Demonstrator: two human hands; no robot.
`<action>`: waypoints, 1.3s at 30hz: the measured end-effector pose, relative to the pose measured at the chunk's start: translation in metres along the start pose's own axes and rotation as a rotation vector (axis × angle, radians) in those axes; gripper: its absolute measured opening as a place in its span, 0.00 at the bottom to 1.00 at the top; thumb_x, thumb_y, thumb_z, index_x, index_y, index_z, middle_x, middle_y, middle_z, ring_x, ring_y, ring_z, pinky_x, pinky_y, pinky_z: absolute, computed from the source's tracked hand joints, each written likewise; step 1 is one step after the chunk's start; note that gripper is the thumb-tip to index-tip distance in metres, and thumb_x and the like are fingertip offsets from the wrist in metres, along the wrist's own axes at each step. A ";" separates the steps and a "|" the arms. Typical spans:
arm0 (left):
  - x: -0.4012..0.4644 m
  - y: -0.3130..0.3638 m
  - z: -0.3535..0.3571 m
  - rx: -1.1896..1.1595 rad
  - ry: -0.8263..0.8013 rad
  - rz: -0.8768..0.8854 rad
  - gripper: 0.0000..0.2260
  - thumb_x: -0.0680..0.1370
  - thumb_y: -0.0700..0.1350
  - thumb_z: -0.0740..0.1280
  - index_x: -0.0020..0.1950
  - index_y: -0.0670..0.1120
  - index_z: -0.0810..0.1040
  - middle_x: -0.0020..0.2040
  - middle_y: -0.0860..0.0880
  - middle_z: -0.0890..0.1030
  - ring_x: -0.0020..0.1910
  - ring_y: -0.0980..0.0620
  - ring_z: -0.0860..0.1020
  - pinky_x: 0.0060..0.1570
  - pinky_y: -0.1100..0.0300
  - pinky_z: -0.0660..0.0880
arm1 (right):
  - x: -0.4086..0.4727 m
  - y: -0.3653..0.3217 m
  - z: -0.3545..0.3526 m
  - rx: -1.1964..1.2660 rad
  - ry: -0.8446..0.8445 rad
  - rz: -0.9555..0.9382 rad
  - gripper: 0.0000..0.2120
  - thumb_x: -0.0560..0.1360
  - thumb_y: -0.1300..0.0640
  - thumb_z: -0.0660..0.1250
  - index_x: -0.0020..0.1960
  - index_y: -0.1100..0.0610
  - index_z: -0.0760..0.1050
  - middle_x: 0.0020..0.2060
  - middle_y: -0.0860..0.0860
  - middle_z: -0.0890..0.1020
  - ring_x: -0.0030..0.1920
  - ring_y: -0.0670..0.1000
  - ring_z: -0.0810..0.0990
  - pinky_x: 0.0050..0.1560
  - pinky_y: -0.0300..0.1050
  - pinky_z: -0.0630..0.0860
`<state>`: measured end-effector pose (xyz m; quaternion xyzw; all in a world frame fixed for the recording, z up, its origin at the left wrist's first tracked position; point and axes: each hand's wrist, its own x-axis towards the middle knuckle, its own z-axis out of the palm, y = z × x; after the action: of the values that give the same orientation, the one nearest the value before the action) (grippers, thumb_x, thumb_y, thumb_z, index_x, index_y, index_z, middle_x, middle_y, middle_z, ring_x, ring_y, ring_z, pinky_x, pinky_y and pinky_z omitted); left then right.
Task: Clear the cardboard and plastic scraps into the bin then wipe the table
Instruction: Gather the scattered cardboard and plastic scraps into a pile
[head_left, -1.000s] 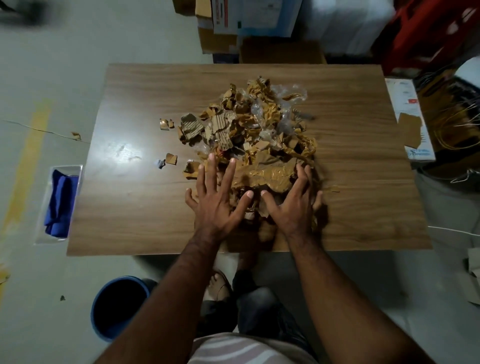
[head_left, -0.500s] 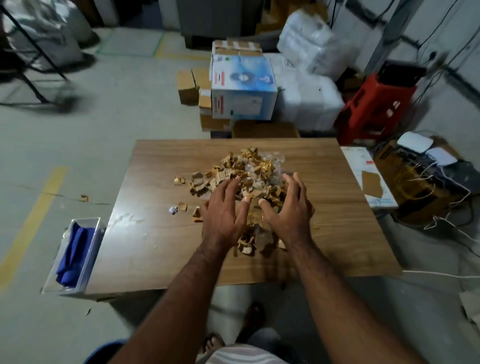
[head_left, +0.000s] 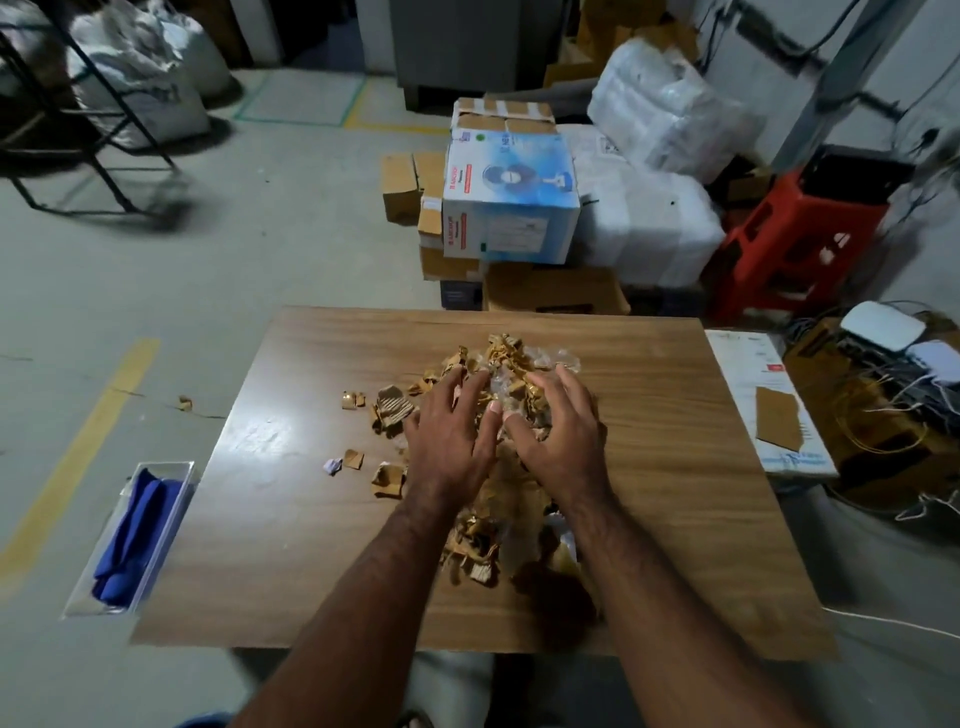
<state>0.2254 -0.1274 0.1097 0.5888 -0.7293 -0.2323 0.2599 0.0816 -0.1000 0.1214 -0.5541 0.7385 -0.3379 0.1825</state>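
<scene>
left hand (head_left: 451, 441) | right hand (head_left: 558, 431) | fingers spread, pressing scrap pile (head_left: 498, 525)

wooden table (head_left: 675, 493) | carries: scrap pile (head_left: 498, 364), loose cardboard bits (head_left: 353, 459) left of pile

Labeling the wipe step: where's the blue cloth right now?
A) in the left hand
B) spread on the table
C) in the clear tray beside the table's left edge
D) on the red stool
C: the blue cloth lies folded in the clear tray off the table's left edge, while both hands, left hand and right hand, rest on the scrap pile.
</scene>
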 end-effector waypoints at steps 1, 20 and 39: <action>0.008 -0.003 0.005 0.020 0.002 -0.021 0.28 0.81 0.65 0.50 0.80 0.59 0.65 0.83 0.49 0.60 0.80 0.47 0.59 0.75 0.35 0.56 | 0.011 0.004 0.005 -0.012 -0.022 -0.001 0.34 0.72 0.36 0.62 0.75 0.47 0.72 0.81 0.52 0.63 0.79 0.54 0.61 0.76 0.61 0.65; 0.067 -0.035 0.090 -0.243 0.090 -0.441 0.32 0.76 0.68 0.49 0.72 0.55 0.75 0.69 0.44 0.73 0.68 0.46 0.68 0.69 0.35 0.67 | 0.079 0.047 0.097 0.073 -0.049 0.154 0.27 0.75 0.39 0.65 0.71 0.47 0.74 0.63 0.51 0.80 0.61 0.53 0.78 0.57 0.51 0.78; 0.078 -0.025 0.086 -0.281 0.130 -0.469 0.29 0.82 0.63 0.45 0.61 0.47 0.79 0.70 0.44 0.73 0.73 0.45 0.66 0.75 0.39 0.55 | 0.094 0.042 0.097 0.242 -0.092 0.481 0.13 0.82 0.43 0.66 0.55 0.52 0.80 0.69 0.49 0.71 0.67 0.50 0.73 0.50 0.41 0.69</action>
<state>0.1743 -0.2062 0.0369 0.7132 -0.5155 -0.3467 0.3246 0.0847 -0.2106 0.0339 -0.3517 0.7942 -0.3451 0.3556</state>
